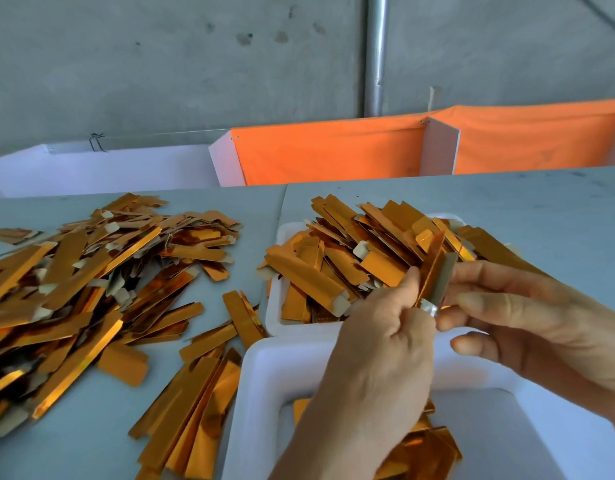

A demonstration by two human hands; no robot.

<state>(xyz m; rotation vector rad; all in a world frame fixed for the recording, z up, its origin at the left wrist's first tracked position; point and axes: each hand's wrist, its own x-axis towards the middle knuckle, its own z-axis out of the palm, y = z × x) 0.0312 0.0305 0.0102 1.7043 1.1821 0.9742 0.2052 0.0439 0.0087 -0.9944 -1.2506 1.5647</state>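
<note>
Both my hands hold one gold foil card strip (434, 268) upright above the white trays. My left hand (379, 355) pinches its lower end, where a small silvery piece (429, 306) shows between the fingers. From the right, my right hand (528, 317) grips the strip's grey card side with thumb and fingers. Behind the hands a far white foam tray (275, 306) is heaped with gold strips (334, 265). Below my hands, the near white foam tray (264, 393) holds a few gold pieces (424, 445).
A large loose pile of gold strips (74, 289) covers the grey table (541, 209) at the left, and more strips (195, 403) lie beside the near tray. Orange cloth (334, 150) on white boards and a concrete wall with a metal pipe (375, 53) stand behind.
</note>
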